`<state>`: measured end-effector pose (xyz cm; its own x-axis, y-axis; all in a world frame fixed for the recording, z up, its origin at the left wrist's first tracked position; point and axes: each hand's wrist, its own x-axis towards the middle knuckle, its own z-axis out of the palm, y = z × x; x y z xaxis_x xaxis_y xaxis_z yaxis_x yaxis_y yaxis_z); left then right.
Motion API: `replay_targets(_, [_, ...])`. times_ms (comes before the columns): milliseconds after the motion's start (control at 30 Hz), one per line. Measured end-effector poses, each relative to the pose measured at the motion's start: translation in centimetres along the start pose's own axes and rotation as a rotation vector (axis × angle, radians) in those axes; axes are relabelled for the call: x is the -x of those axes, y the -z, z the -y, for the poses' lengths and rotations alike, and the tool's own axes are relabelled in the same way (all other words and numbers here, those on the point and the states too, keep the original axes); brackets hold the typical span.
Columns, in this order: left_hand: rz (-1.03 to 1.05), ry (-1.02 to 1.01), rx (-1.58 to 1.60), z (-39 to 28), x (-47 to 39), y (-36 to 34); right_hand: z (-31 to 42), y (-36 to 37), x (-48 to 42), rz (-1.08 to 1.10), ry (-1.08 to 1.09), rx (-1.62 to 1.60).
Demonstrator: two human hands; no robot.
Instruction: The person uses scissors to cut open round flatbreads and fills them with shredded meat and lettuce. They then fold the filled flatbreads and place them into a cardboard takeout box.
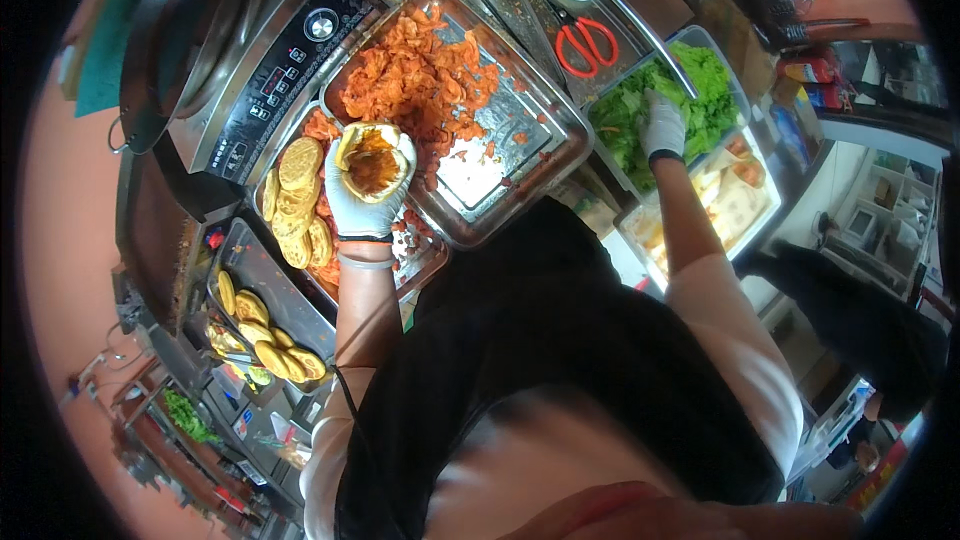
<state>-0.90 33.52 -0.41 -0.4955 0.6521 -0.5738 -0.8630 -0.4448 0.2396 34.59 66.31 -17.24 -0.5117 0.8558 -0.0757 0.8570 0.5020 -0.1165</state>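
Note:
Gloved in white, my left hand [364, 206] holds a round flatbread [375, 157] that is split into a pocket, its inside coated with reddish-brown sauce. Below and around this hand lies a metal tray [424, 259] with round flatbreads [296, 202] and bits of reddish meat. A larger metal tray [525, 187] beside it holds a heap of sauced meat slices [416, 75]. My right hand [664, 126], also gloved, reaches into a clear plastic container [739, 86] of green lettuce [701, 75]. Its fingertips are among the leaves, and their grip is hidden.
Red-handled scissors [586, 49] lie beyond the large tray. A long metal handle [652, 37] slants over the lettuce. At left stand a control panel [281, 75] and another tray [259, 255] with flatbreads. A white container [765, 199] sits nearer me at right. Another person [847, 315] is at far right.

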Motion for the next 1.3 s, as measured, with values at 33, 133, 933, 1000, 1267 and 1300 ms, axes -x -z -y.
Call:
replay_targets(33, [-0.003,0.007,-0.024,0.3,-0.1,-0.2,0.5,-0.3,-0.7,0.035,-0.038,0.034])
replay_targets(133, [0.022,0.038,-0.063,0.9,-0.2,-0.2,0.5,-1.9,-2.0,0.181,-0.127,0.186])
replay_targets(933, [0.106,0.071,0.041,0.9,2.2,3.1,3.3,11.6,2.4,0.059,-0.284,-0.998])
replay_targets(1000, [0.172,0.135,0.098,1.3,1.8,3.8,8.8,14.3,3.4,0.113,-0.243,-1.325])
replay_targets(1267, [0.228,0.23,0.181,3.6,2.6,1.2,29.4,16.7,10.4,0.603,-0.207,-1.973])
replay_targets(1300, [0.243,0.229,0.214,3.5,3.0,1.0,30.8,15.9,10.7,0.645,-0.212,-1.982])
